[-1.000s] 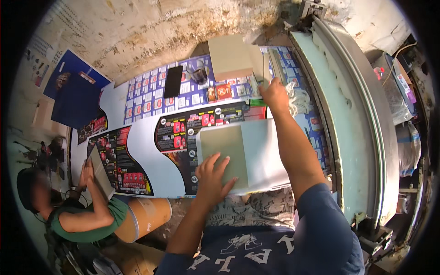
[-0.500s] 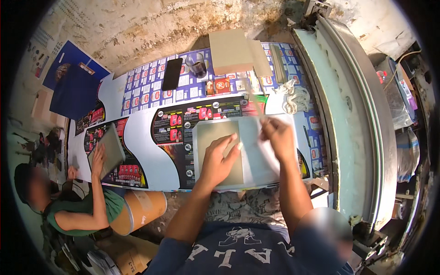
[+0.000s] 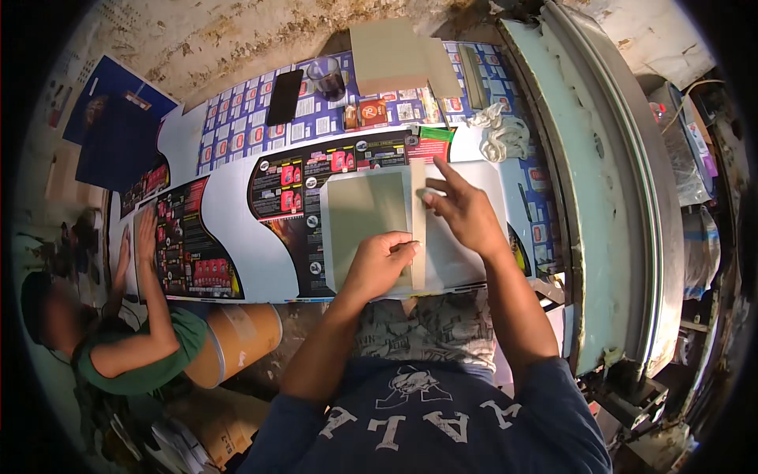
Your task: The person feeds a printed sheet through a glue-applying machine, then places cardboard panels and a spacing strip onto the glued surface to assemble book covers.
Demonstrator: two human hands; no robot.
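A narrow beige strip of card [image 3: 418, 272] lies upright along the right edge of a grey-green board [image 3: 365, 207]. The board rests on a pale, glossy sheet [image 3: 462, 265]. My left hand [image 3: 377, 265] pinches the strip's lower half between thumb and fingertips. Higher up, my right hand [image 3: 467, 212] is over the sheet with its fingers spread. Its thumb and fingertips are close to the strip's right side; whether they touch it I cannot tell.
Printed sheets [image 3: 308, 182] cover the table. Toward the back are a black phone [image 3: 284, 98], a drinking glass [image 3: 327, 79], a small box [image 3: 369, 113], cardboard [image 3: 387, 51] and a white rag [image 3: 504, 134]. A long metal-edged machine [image 3: 608, 205] borders the right; a co-worker [image 3: 150, 347] works at left.
The strip, held raised and blurred in my right hand earlier, now lies along the board's edge. My left hand has closed on it, and my right fingers have spread.
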